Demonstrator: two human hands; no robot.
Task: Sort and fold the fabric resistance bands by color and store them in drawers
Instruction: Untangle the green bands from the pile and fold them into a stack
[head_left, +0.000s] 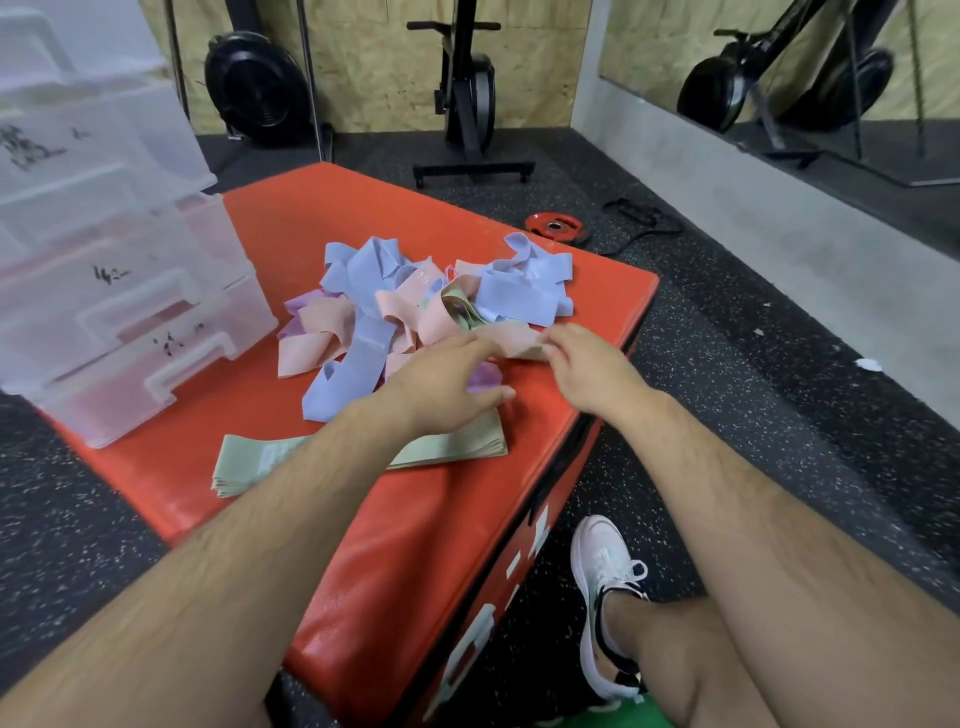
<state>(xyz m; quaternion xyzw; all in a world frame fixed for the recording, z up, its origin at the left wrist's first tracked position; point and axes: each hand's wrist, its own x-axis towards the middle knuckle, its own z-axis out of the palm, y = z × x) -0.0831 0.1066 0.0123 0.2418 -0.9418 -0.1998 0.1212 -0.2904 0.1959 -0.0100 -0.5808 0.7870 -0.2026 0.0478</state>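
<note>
The red padded box carries everything, and the clear drawer unit stands on its far left corner with all its drawers closed. Right of the drawer unit, at the box's middle, lies the loose pile of bands in blue, peach, lilac and green, looped through one another. Nearer the person than the drawer unit, toward the box's front edge, sits a flat green stack, partly under the left forearm.

The left hand rests spread and unclenched on the pile's near edge, apparently pinning a lilac band; whether it grips is unclear. The right hand pinches one end of a peach band.

Risks, as I judge them: pulling the peach band could drag tangled neighbours along and off the box's right edge, which is close. The left forearm could also skew the green stack.
</note>
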